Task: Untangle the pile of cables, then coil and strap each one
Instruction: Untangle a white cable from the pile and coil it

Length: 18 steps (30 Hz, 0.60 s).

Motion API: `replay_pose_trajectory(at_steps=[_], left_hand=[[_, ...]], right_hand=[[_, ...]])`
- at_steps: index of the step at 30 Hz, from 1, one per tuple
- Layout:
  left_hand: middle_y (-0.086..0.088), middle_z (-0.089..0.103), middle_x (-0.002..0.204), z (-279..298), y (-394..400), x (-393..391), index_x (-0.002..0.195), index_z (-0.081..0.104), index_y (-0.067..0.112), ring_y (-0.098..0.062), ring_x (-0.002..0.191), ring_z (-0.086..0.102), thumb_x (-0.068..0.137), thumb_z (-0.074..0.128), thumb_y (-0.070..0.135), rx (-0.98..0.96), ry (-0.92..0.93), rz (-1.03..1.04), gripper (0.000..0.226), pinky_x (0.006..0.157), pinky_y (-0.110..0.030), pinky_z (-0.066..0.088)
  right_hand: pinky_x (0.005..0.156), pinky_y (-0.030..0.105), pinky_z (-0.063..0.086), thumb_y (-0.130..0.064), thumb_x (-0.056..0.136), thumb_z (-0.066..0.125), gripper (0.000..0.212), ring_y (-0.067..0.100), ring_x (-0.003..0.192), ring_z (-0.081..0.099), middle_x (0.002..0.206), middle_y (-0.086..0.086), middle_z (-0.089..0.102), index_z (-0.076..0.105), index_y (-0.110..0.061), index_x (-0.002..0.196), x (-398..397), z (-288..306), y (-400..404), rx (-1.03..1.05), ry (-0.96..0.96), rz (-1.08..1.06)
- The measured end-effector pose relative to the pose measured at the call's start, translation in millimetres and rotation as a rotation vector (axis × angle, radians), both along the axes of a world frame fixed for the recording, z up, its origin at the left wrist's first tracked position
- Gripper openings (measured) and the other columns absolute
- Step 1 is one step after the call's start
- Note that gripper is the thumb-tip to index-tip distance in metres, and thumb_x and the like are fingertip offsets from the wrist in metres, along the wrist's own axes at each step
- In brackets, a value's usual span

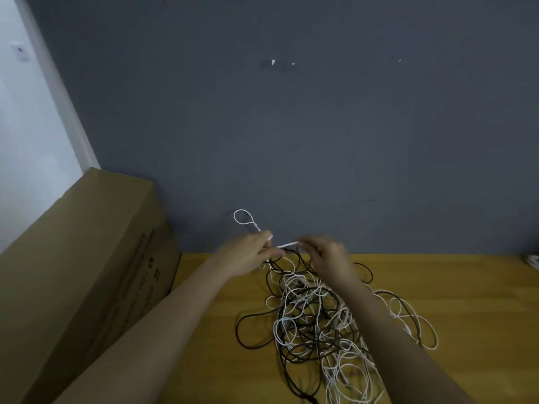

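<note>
A tangled pile of white and black cables (315,319) lies on the wooden table (455,290). Both hands are raised over the pile's far end. My left hand (248,255) pinches a white cable (243,218) whose end stands up in a small loop above the fingers. My right hand (329,258) pinches the same white cable a short way to the right, so a taut stretch runs between the two hands. Strands of white and black cable hang from the hands down into the pile. My right forearm hides part of the pile.
A large cardboard box (87,263) stands at the table's left end against the dark grey wall (291,126). A small white object (532,260) sits at the far right table edge. Loose white loops (414,325) spread right of the pile.
</note>
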State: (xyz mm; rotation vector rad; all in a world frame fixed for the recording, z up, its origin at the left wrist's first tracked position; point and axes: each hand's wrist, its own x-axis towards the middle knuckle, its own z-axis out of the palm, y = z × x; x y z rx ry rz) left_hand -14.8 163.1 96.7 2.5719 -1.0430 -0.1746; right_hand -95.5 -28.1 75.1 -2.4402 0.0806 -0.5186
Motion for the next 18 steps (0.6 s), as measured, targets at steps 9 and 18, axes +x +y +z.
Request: replay_pose_trajectory(at_steps=[9, 18], left_hand=[[0.012, 0.037, 0.058, 18, -18, -30, 0.076, 0.045, 0.021, 0.000, 0.044, 0.032, 0.103, 0.025, 0.039, -0.590, 0.473, -0.073, 0.038, 0.048, -0.016, 0.027], [0.010, 0.033, 0.046, 13, -7, -10, 0.074, 0.046, 0.014, -0.004, 0.037, 0.021, 0.105, 0.030, 0.024, -1.131, 0.821, 0.247, 0.037, 0.041, -0.019, 0.016]], right_hand=[[0.069, 0.025, 0.048, -0.017, 0.096, 0.055, 0.018, 0.017, 0.078, 0.056, 0.085, 0.004, 0.059, 0.071, -0.013, 0.104, 26, 34, -9, 0.287, -0.071, 0.027], [0.055, 0.025, 0.041, -0.052, 0.100, 0.030, 0.051, 0.014, 0.053, 0.053, 0.059, 0.004, 0.057, 0.064, -0.016, 0.088, 4, -56, 48, 0.439, 0.460, 0.151]])
